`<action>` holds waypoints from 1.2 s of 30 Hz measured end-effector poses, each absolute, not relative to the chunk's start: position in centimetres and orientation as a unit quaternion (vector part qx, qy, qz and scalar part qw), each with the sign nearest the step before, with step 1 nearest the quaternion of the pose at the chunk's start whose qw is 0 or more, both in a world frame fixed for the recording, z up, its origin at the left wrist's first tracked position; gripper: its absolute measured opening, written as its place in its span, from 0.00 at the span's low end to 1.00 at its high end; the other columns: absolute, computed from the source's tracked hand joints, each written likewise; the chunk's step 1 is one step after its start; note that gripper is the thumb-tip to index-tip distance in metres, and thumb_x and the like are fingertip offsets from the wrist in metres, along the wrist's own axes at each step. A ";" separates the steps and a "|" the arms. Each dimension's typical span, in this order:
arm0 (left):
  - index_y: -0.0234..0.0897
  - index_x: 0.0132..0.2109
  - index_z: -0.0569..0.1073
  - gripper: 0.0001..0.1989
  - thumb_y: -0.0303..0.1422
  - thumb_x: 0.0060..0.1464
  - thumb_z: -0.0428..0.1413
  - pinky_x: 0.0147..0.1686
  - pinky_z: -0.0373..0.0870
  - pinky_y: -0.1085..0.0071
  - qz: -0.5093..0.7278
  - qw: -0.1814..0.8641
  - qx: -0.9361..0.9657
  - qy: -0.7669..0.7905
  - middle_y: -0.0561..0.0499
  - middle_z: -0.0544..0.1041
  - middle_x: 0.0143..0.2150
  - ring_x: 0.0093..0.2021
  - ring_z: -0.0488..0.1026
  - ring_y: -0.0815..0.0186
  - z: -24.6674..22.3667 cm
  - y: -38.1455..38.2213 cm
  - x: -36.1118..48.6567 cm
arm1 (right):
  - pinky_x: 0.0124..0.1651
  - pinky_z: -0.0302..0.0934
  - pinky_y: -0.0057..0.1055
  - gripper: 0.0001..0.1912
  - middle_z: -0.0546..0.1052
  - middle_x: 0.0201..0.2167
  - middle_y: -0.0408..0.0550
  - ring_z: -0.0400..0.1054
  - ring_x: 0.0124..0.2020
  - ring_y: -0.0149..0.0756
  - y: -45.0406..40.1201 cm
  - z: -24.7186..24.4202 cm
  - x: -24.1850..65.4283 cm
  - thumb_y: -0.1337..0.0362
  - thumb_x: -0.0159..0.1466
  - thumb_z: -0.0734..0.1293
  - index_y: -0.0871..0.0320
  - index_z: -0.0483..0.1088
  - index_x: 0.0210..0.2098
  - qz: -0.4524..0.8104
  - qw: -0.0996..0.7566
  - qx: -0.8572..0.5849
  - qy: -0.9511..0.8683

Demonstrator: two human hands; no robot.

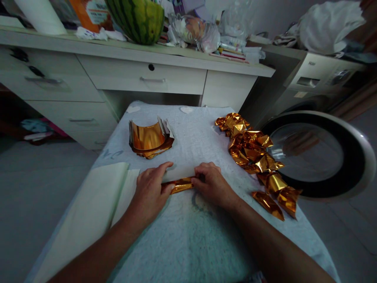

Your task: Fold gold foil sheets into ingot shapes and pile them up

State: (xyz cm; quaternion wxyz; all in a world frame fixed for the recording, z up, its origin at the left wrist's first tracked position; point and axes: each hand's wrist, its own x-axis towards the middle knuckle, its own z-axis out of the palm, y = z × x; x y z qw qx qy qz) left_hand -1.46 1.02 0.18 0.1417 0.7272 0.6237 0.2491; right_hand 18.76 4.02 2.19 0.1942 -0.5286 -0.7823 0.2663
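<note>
At the middle of a cloth-covered table (188, 129), a narrow fold of shiny gold foil paper (182, 185) lies along the near edge of a white sheet (180, 171). My left hand (151, 188) grips the fold's left end, thumb pressed on it and index finger stretched out above. The right end is pinched between the curled fingers of my right hand (211, 181). Beyond my left hand sits a curved stack of gold foil sheets (149, 137). Several folded gold foil pieces (250, 151) lie heaped along the table's right side. Stacked white paper (101, 188) is under and beside my left forearm.
Behind the table stands a white drawer counter (141, 74), carrying a watermelon (138, 19), a clear bowl (188, 29) and a paper roll (41, 15). To the right, a washing machine's open round door (321, 155) reaches close to the table edge.
</note>
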 end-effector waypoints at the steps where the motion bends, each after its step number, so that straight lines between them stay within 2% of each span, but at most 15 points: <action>1: 0.39 0.57 0.69 0.22 0.31 0.54 0.56 0.53 0.63 0.52 0.248 0.148 0.728 0.622 0.43 0.76 0.50 0.51 0.70 0.52 0.3 1.0 -1.5 | 0.42 0.48 0.35 0.09 0.71 0.28 0.43 0.61 0.37 0.37 4.0 2.2 18.8 0.70 0.60 0.69 0.58 0.67 0.24 0.265 0.193 -0.526 -0.784; 5: 0.38 0.42 0.75 0.09 0.32 0.54 0.55 0.49 0.64 0.53 0.219 0.178 0.742 0.609 0.45 0.78 0.42 0.46 0.71 0.52 0.8 1.1 -1.7 | 0.43 0.50 0.36 0.06 0.71 0.30 0.43 0.60 0.38 0.38 3.9 2.0 19.0 0.70 0.60 0.70 0.57 0.70 0.27 0.271 0.224 -0.519 -0.779; 7: 0.38 0.39 0.76 0.08 0.34 0.54 0.54 0.48 0.64 0.55 0.217 0.204 0.740 0.603 0.46 0.77 0.38 0.43 0.71 0.53 1.0 1.2 -2.0 | 0.44 0.51 0.36 0.06 0.72 0.31 0.42 0.61 0.39 0.37 3.9 2.0 19.1 0.70 0.59 0.71 0.56 0.71 0.29 0.284 0.258 -0.508 -0.771; 13: 0.39 0.37 0.75 0.11 0.40 0.54 0.54 0.43 0.67 0.60 0.261 0.300 0.689 0.606 0.49 0.75 0.36 0.40 0.72 0.56 1.6 1.1 -2.4 | 0.44 0.56 0.33 0.05 0.73 0.31 0.41 0.65 0.37 0.34 3.7 1.7 19.2 0.70 0.61 0.68 0.54 0.70 0.32 0.362 0.368 -0.436 -0.737; 17: 0.41 0.37 0.74 0.09 0.39 0.55 0.54 0.42 0.68 0.62 0.279 0.336 0.674 0.595 0.51 0.75 0.35 0.39 0.72 0.58 1.8 1.0 -2.3 | 0.43 0.58 0.32 0.04 0.74 0.30 0.40 0.66 0.36 0.33 3.5 2.0 19.1 0.69 0.61 0.69 0.53 0.70 0.33 0.371 0.398 -0.421 -0.726; 23: 0.41 0.36 0.74 0.04 0.33 0.53 0.55 0.47 0.66 0.56 0.340 0.209 0.709 0.581 0.49 0.74 0.40 0.45 0.71 0.56 1.8 0.8 -2.1 | 0.43 0.59 0.32 0.07 0.75 0.28 0.40 0.67 0.35 0.34 3.1 3.1 18.8 0.71 0.61 0.68 0.54 0.70 0.30 0.308 0.384 -0.414 -0.765; 27: 0.42 0.36 0.75 0.04 0.31 0.53 0.56 0.46 0.64 0.54 0.320 0.129 0.750 0.564 0.50 0.76 0.38 0.43 0.71 0.55 2.0 0.6 -2.0 | 0.43 0.59 0.33 0.06 0.74 0.28 0.41 0.66 0.35 0.34 3.0 3.3 18.7 0.70 0.62 0.68 0.54 0.70 0.30 0.285 0.376 -0.413 -0.779; 36: 0.41 0.34 0.72 0.04 0.29 0.56 0.54 0.44 0.62 0.56 0.315 0.102 0.783 0.526 0.52 0.77 0.34 0.40 0.72 0.57 2.0 0.6 -1.9 | 0.42 0.58 0.32 0.07 0.74 0.28 0.41 0.66 0.36 0.34 2.8 3.4 18.7 0.72 0.61 0.69 0.55 0.70 0.30 0.276 0.385 -0.398 -0.785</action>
